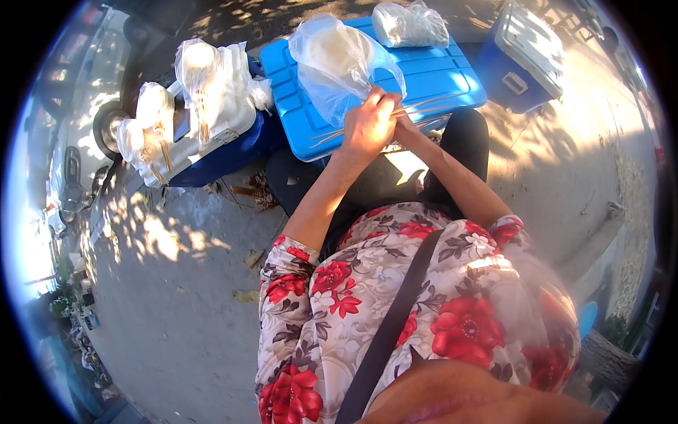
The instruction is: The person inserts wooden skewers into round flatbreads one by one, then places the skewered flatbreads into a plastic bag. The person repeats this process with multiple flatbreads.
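My two hands meet over the near edge of a blue lid [431,78]. My left hand [370,127] is closed on the gathered neck of a clear plastic bag [332,60], which holds something round and pale. Partly hidden behind it, my right hand [405,129] is closed too, where a loop of the bag comes down. Thin wooden sticks [424,107] run crosswise at my hands and stick out on both sides. Which fingers grip them I cannot tell.
Another filled clear bag [409,25] lies on the lid's far side. To the left, several tied bags with sticks [200,67] and a dark phone [181,121] sit on a white-topped cooler [229,131]. A blue cooler with a white lid [522,56] stands at the right.
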A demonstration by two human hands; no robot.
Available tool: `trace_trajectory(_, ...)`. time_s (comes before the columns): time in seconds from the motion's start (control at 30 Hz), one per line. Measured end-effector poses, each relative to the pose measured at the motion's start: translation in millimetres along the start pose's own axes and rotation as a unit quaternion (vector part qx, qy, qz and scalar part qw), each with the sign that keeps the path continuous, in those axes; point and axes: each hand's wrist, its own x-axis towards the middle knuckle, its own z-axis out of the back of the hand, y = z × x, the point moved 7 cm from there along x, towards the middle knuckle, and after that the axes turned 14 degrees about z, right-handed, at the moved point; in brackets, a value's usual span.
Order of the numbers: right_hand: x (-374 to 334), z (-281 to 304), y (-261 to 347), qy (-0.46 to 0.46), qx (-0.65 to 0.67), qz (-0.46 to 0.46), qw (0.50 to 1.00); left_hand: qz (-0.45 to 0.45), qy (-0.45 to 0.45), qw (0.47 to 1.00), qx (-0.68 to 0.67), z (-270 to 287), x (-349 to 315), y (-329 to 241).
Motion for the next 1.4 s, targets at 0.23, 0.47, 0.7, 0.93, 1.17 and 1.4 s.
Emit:
trace_trajectory(0.23,18.1,-13.4,-33.4,0.007,-0.053,-0.004,0.999,0.083,-0.047,0.989,-0.110,4.1,-20.1,27.1)
trace_trajectory(0.47,28.8,-20.7,-46.9,-0.037,0.138,-0.240,0.960,0.212,-0.049,0.966,-0.142,19.6,-29.4,69.4)
trace_trajectory(0.7,34.6,-15.8,-28.1,-0.055,0.194,-0.309,0.929,0.277,-0.192,0.899,-0.280,54.5,-29.6,118.5)
trace_trajectory(0.93,44.1,-18.5,-12.8,-0.048,0.189,-0.299,0.934,0.438,-0.191,0.796,-0.373,58.6,-18.5,185.6)
trace_trajectory(1.17,47.9,-29.3,3.8,-0.090,0.214,-0.313,0.921,0.484,-0.119,0.740,-0.451,13.1,-0.7,221.4)
trace_trajectory(1.4,54.8,-33.4,2.9,-0.099,0.257,-0.279,0.920,0.529,-0.137,0.707,-0.450,-6.8,-16.4,206.6)
